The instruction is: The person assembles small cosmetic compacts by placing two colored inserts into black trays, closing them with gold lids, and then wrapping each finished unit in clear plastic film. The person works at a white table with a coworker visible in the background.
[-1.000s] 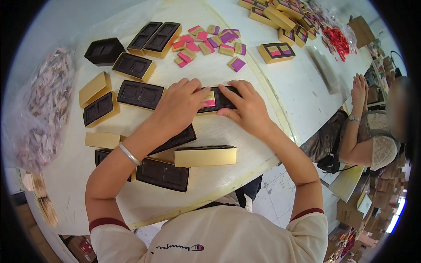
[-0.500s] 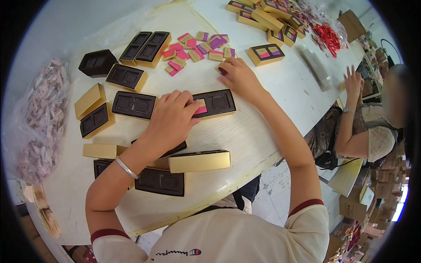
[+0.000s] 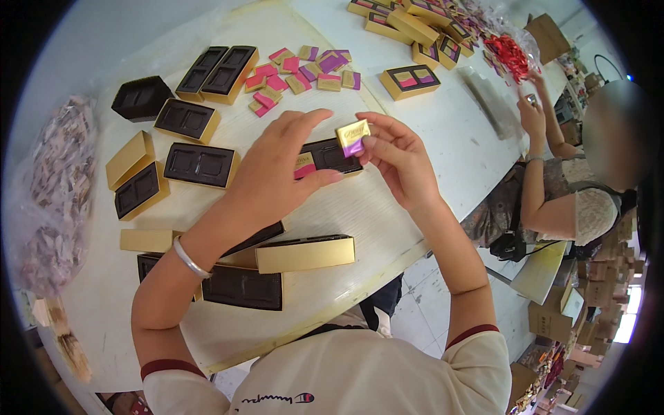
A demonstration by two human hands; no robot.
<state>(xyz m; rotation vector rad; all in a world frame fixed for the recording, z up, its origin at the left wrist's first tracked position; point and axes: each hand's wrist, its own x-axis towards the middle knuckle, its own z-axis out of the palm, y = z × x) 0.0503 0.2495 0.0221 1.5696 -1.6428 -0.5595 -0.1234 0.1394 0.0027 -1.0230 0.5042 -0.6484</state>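
Between the thumb and fingers of my right hand [image 3: 402, 166] is a small square wrapped chocolate [image 3: 353, 135], gold with a purple band. It is held up over the right compartment of a gold box with a black two-compartment tray [image 3: 330, 153]. In that box's left compartment sits a gold-and-pink wrapped chocolate [image 3: 303, 166]. My left hand [image 3: 270, 155], a silver bangle on its wrist, is at the box's left end with thumb and fingers apart, holding nothing. It hides part of the box. Beyond my hands lies a loose group of pink and purple wrapped chocolates [image 3: 299, 84].
Several boxes with unfilled black trays [image 3: 200, 164] stand to the left and near me, one gold box [image 3: 305, 254] on its side. A filled box [image 3: 410, 81] stands at right, more filled boxes [image 3: 413, 28] beyond. A plastic bag [image 3: 59, 194] lies far left. Another person [image 3: 553, 187] works at right.
My right hand has come back from the loose chocolates to the box, bringing the purple one. My left hand has spread open, off the pink chocolate. The other person's hands have shifted.
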